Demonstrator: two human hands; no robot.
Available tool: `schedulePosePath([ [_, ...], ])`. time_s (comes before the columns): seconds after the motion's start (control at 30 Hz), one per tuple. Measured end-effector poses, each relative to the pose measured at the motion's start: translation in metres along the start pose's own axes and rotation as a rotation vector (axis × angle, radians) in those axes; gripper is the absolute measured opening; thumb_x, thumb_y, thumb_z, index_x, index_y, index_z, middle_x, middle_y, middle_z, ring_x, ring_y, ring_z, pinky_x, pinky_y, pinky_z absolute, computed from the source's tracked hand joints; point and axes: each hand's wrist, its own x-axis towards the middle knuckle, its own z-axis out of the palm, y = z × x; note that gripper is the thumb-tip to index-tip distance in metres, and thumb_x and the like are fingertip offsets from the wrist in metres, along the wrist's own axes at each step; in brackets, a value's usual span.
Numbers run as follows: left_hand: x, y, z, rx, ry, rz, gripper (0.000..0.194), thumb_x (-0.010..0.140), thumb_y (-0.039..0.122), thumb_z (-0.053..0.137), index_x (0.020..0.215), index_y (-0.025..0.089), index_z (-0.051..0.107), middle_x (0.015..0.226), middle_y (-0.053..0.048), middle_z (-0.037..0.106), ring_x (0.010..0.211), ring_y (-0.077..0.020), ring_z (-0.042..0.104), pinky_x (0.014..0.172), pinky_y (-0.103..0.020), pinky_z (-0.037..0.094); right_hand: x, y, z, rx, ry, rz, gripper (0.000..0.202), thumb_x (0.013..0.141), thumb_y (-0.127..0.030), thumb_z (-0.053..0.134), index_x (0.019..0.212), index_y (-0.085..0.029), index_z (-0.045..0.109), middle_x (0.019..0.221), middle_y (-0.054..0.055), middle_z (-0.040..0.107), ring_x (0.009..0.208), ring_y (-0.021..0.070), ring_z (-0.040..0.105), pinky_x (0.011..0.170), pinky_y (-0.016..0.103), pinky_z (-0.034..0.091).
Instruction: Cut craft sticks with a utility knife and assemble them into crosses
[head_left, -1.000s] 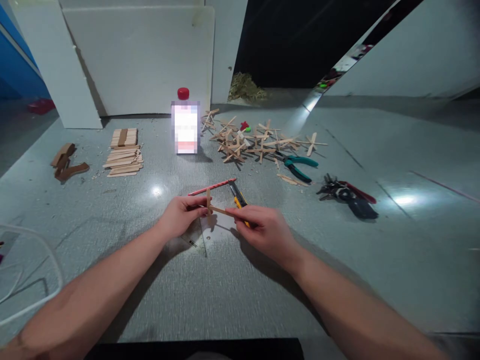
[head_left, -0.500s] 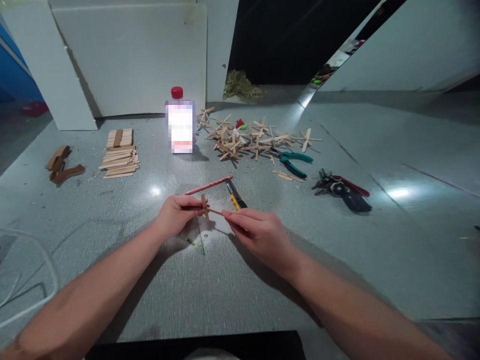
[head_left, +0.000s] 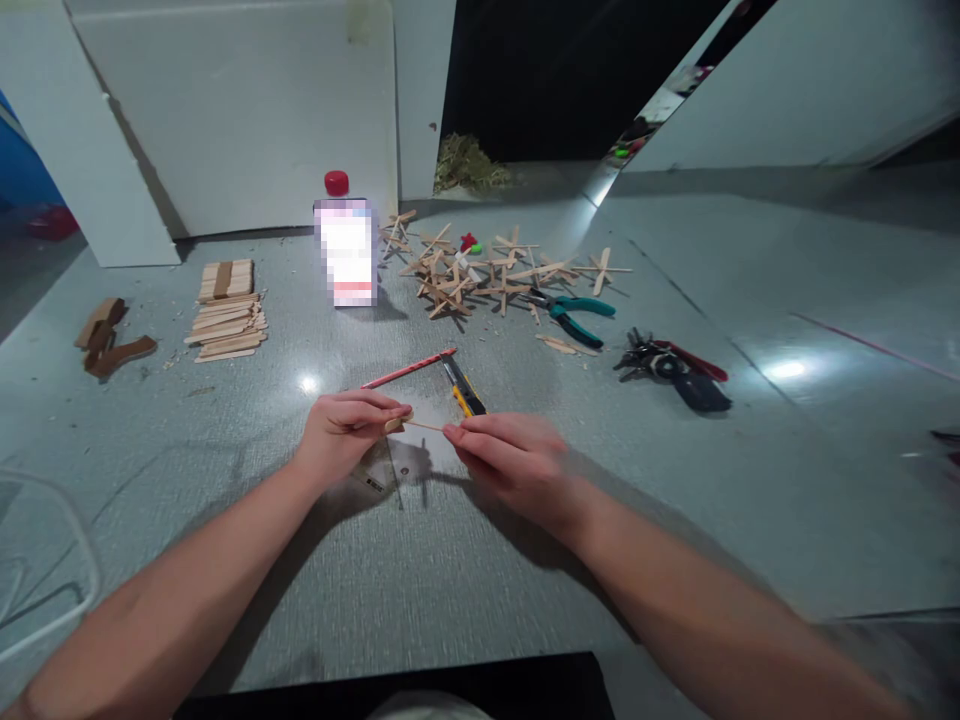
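Observation:
In front of me a small cross of wooden craft sticks (head_left: 424, 426) is held between both hands. My left hand (head_left: 334, 432) pinches its crosspiece end, and the fingers cover part of the joint. My right hand (head_left: 514, 462) is closed on the other end of the thin stick. Just beyond the right fingertips lies a yellow and black utility knife (head_left: 466, 390), its blade end close to a red pencil (head_left: 405, 370). Beneath the left hand a clear flat piece with a dark printed mark (head_left: 375, 484) rests on the surface.
Joined craft-stick crosses (head_left: 450, 285) are heaped at the back, beside teal-handled pliers (head_left: 581, 315). Keys (head_left: 667, 368) lie to the right. Stacked craft sticks (head_left: 229, 325) and brown paper strips (head_left: 112, 340) sit left. A red-capped bottle (head_left: 337, 183) stands behind, mostly blurred out.
The crosspiece, upright before, is now turned flatter and partly covered by my left fingers. Both hands stay closed on the sticks. The whole view has shifted slightly.

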Motion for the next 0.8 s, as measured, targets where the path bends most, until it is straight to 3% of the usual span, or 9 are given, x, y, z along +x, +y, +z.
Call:
schedulePosePath([
  [0.23, -0.001, 0.002, -0.001, 0.104, -0.002, 0.069, 0.006, 0.088, 0.029, 0.083, 0.091, 0.028, 0.088, 0.099, -0.007, 0.083, 0.084, -0.0194, 0.078, 0.084, -0.034, 0.067, 0.005, 0.004, -0.002, 0.047, 0.039, -0.035, 0.017, 0.101, -0.022, 0.064, 0.104, -0.028, 0.079, 0.098, 0.005, 0.084, 0.085, 0.0203, 0.080, 0.078, 0.036, 0.065],
  [0.37, 0.000, 0.006, -0.001, 0.150, -0.005, 0.101, 0.008, 0.086, 0.027, 0.083, 0.092, 0.027, 0.088, 0.097, -0.008, 0.083, 0.084, -0.0204, 0.078, 0.085, -0.035, 0.067, 0.010, 0.017, -0.007, 0.103, -0.023, 0.172, 0.015, 0.100, -0.033, 0.067, 0.100, -0.028, 0.081, 0.093, 0.004, 0.083, 0.078, 0.0199, 0.078, 0.068, 0.033, 0.063],
  [0.43, 0.001, 0.004, -0.001, 0.161, -0.003, 0.114, 0.008, 0.087, 0.026, 0.082, 0.092, 0.026, 0.088, 0.097, -0.008, 0.083, 0.084, -0.0202, 0.078, 0.086, -0.035, 0.067, 0.014, 0.034, -0.012, 0.053, -0.029, 0.327, 0.017, 0.097, -0.039, 0.069, 0.098, -0.028, 0.082, 0.087, 0.003, 0.082, 0.071, 0.0198, 0.076, 0.061, 0.031, 0.060],
  [0.63, 0.002, -0.004, -0.001, 0.148, -0.012, 0.081, 0.010, 0.086, 0.028, 0.079, 0.094, 0.024, 0.085, 0.097, -0.008, 0.082, 0.084, -0.0197, 0.078, 0.077, -0.034, 0.068, 0.016, 0.111, -0.040, -0.296, 0.119, 0.570, 0.018, 0.090, -0.031, 0.065, 0.089, -0.019, 0.079, 0.082, 0.011, 0.080, 0.076, 0.0285, 0.074, 0.075, 0.042, 0.056],
  [0.73, 0.001, -0.005, 0.001, 0.141, -0.007, 0.016, 0.015, 0.088, 0.030, 0.076, 0.100, 0.023, 0.083, 0.099, -0.008, 0.080, 0.082, -0.0179, 0.077, 0.075, -0.033, 0.067, 0.010, 0.135, -0.052, -0.451, 0.136, 0.627, 0.017, 0.086, -0.029, 0.066, 0.079, -0.017, 0.076, 0.072, 0.015, 0.074, 0.079, 0.0347, 0.071, 0.077, 0.048, 0.053],
  [0.8, 0.002, -0.006, 0.001, 0.156, 0.022, -0.028, 0.016, 0.088, 0.031, 0.076, 0.100, 0.022, 0.081, 0.099, -0.007, 0.078, 0.080, -0.0164, 0.075, 0.074, -0.031, 0.065, 0.009, 0.139, -0.053, -0.510, 0.138, 0.609, 0.018, 0.085, -0.027, 0.063, 0.077, -0.016, 0.075, 0.078, 0.019, 0.074, 0.085, 0.0381, 0.071, 0.080, 0.052, 0.052],
])
